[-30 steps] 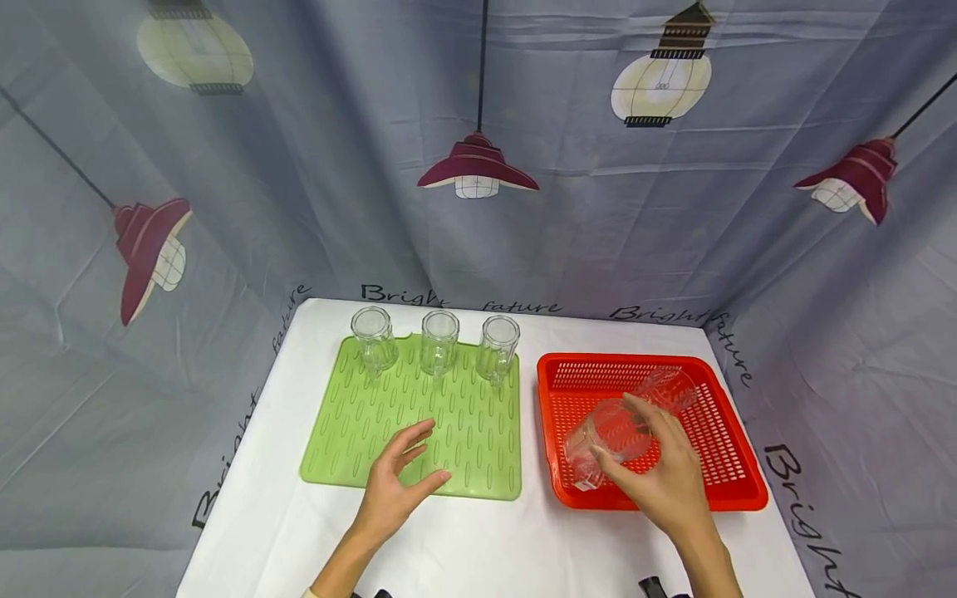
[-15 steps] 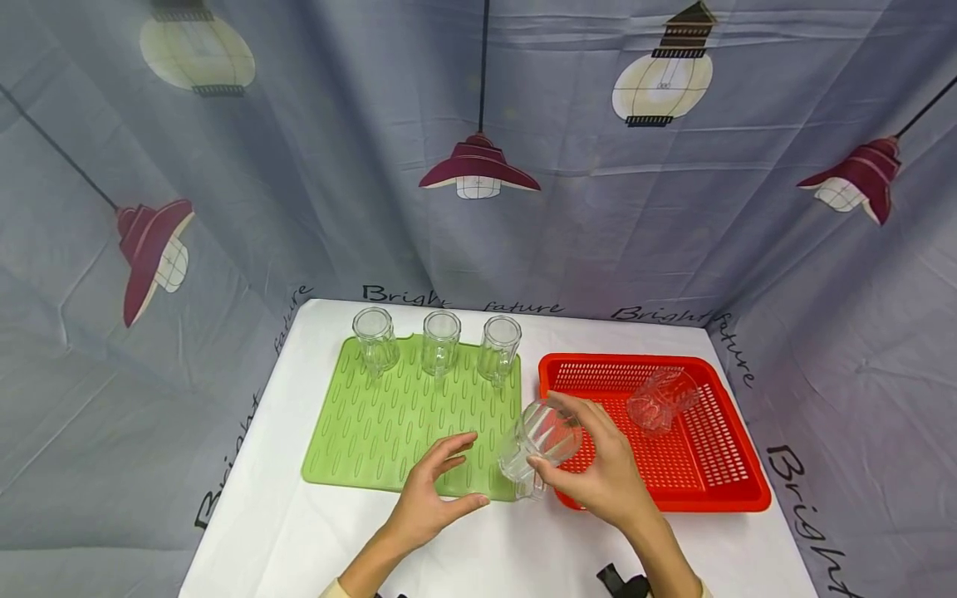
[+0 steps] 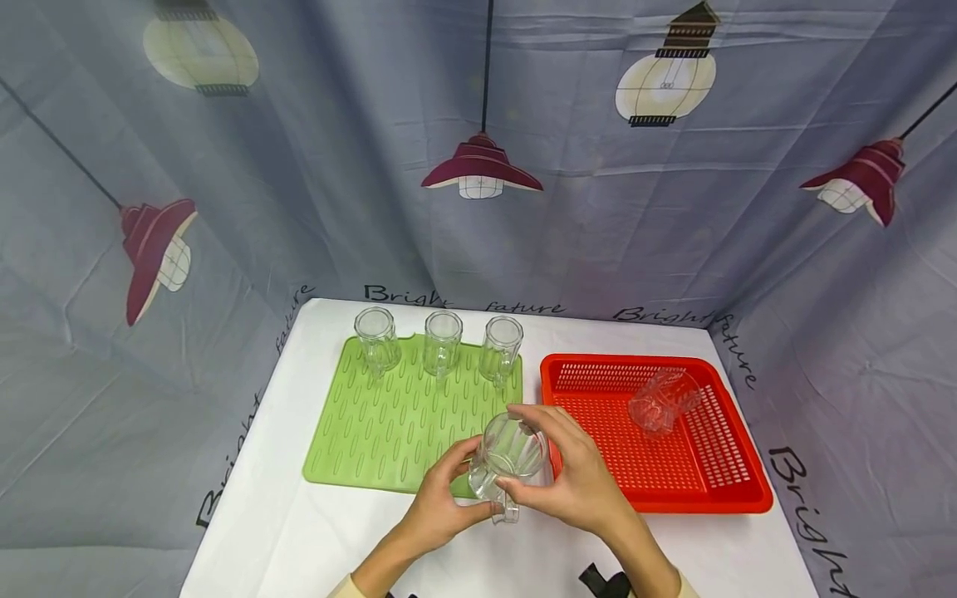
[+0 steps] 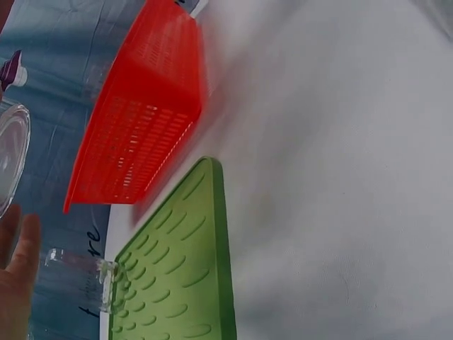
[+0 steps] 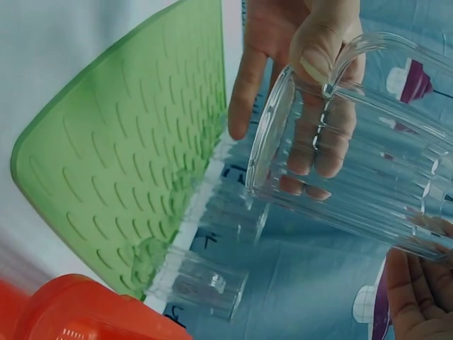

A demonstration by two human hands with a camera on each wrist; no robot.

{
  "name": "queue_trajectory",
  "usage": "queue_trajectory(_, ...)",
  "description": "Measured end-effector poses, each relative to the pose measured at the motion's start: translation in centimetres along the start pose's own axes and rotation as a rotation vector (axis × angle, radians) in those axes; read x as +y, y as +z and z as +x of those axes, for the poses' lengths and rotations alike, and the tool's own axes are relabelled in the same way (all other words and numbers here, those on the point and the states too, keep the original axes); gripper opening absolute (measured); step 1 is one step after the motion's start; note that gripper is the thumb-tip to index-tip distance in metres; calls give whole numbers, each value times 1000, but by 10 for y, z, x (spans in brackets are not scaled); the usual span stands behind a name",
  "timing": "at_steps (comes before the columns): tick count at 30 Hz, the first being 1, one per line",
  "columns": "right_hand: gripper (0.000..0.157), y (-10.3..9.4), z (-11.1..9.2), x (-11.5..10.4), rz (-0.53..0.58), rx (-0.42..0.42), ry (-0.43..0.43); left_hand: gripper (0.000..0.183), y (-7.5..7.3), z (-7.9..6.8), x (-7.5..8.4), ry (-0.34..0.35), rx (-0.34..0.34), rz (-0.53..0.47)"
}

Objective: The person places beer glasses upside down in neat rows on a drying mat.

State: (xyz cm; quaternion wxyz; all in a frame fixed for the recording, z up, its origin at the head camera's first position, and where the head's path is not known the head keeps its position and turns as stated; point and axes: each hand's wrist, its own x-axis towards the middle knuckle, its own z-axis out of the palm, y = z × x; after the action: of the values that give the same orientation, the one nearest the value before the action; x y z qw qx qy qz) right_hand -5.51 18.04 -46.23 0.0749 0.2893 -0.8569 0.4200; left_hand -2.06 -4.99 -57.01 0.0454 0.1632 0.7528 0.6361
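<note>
A clear glass mug (image 3: 516, 453) is held between both hands over the front right corner of the green drying mat (image 3: 381, 436). My right hand (image 3: 579, 482) grips it near the rim, thumb on the near side and fingers on the far side. My left hand (image 3: 441, 502) holds its lower part; in the right wrist view the left thumb presses beside the handle, the fingers behind the glass (image 5: 382, 163). The mug is tilted, its mouth toward the right hand. In the left wrist view only the mug's end (image 4: 10, 152) and some fingers show.
Three glass mugs (image 3: 441, 345) stand in a row along the mat's back edge. To the right, a red plastic basket (image 3: 635, 360) contains one more glass mug (image 3: 661, 403) lying on its side. White cloth (image 3: 523, 565) covers the table, with a grey curtain (image 3: 359, 208) behind.
My right hand has carried the mug left out of the basket to the mat's front corner. The left hand has moved right and taken hold of the mug's lower part.
</note>
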Motion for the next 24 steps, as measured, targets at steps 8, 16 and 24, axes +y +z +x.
queue_trajectory(8,91,-1,-1,-1,19,-12,5,89,1,0,3,-34,-34,-39)
queue_trajectory(16,89,-2,-3,0,18,-18,28,87,1,-1,5,-39,-63,-41)
queue_trajectory(24,89,-16,-11,11,112,-65,66,84,-13,-4,5,-51,-85,-40)
